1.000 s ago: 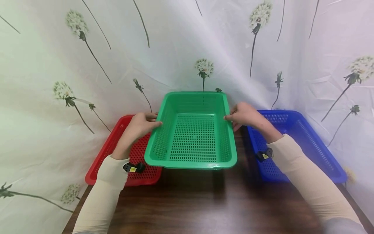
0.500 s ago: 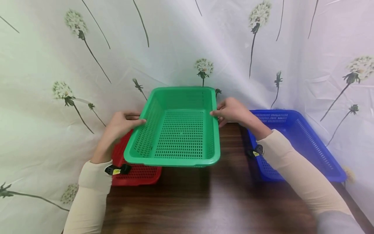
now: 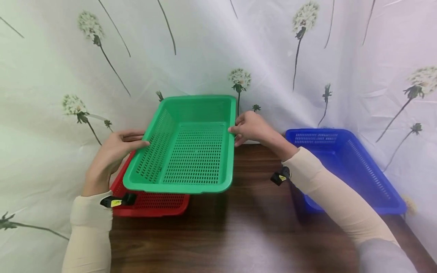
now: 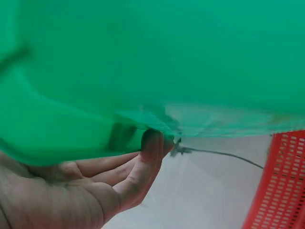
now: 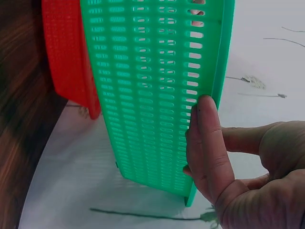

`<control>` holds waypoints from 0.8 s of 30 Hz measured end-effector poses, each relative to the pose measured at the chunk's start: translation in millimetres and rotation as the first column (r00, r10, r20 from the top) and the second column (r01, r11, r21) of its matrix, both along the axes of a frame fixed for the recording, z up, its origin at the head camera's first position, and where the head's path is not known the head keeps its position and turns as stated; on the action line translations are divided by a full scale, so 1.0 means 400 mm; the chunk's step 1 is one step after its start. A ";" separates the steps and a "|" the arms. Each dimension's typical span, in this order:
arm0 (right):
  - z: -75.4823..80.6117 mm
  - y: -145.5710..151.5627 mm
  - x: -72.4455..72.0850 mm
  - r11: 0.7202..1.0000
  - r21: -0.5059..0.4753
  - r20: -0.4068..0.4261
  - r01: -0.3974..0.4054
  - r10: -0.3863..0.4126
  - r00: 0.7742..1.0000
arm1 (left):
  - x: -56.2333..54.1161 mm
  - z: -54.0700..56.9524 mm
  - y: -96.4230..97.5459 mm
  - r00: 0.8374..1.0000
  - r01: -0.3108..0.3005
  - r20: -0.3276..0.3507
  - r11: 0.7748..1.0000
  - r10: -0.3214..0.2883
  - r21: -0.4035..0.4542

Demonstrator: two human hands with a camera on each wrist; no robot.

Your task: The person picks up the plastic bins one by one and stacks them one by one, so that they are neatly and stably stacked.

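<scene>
Two hands hold one green basket point(image 3: 196, 153) between them, each at an opposite long side of its rim. One thumb of the left hand point(image 3: 110, 153) lies over the rim while the fingers sit outside and beneath it, so the rim is pinched; the left wrist view is blurred at the contact, though several fingers show under the green lip. On the other side, the right hand point(image 3: 252, 127) pinches too: thumb on the rim, fingers laid fairly straight along the slotted outer wall just under the lip. That single green basket is raised above the table point(image 3: 246, 235), its slotted floor facing the head camera, and it covers part of one red basket point(image 3: 160, 204); whether the two touch cannot be told. The red basket's near edge shows past the green one. Well apart on the right stands one blue basket point(image 3: 358, 182), making three in all. Dark wood stretches between red and blue and along the front, so the side of the green basket by the right hand borders a wide gap. Its far edge is set against one white sheet point(image 3: 205, 49) printed with flowers, which rises behind all three baskets. Two cream sleeves point(image 3: 327, 191) reach in, with one small black device point(image 3: 117, 201) at each wrist.
</scene>
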State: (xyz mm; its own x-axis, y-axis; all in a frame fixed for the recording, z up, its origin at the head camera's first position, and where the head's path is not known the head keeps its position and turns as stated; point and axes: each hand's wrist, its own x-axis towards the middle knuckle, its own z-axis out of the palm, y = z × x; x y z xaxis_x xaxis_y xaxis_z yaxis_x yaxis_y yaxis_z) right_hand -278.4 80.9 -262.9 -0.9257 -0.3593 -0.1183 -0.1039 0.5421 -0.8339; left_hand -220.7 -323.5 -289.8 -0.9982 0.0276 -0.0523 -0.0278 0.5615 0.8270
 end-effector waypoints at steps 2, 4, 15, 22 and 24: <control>-0.001 -0.015 -0.003 1.000 -0.018 0.006 -0.004 0.004 1.000 | 0.001 -0.009 -0.020 1.000 -0.001 0.003 0.999 0.000 0.033; -0.002 -0.030 -0.006 0.999 -0.042 0.010 -0.013 0.013 1.000 | 0.003 -0.019 -0.038 1.000 -0.021 -0.007 0.998 0.021 0.057; -0.015 -0.114 -0.002 0.985 -0.171 0.063 -0.029 0.040 0.997 | 0.022 -0.035 -0.111 0.982 -0.186 -0.037 0.983 0.186 0.005; -0.039 -0.174 -0.008 0.970 -0.234 0.072 -0.068 0.087 0.994 | 0.024 -0.042 -0.168 0.978 -0.190 -0.074 0.981 0.193 0.050; -0.044 -0.191 -0.010 0.967 -0.241 0.075 -0.078 0.098 0.992 | 0.027 -0.048 -0.185 0.978 -0.184 -0.081 0.979 0.191 0.086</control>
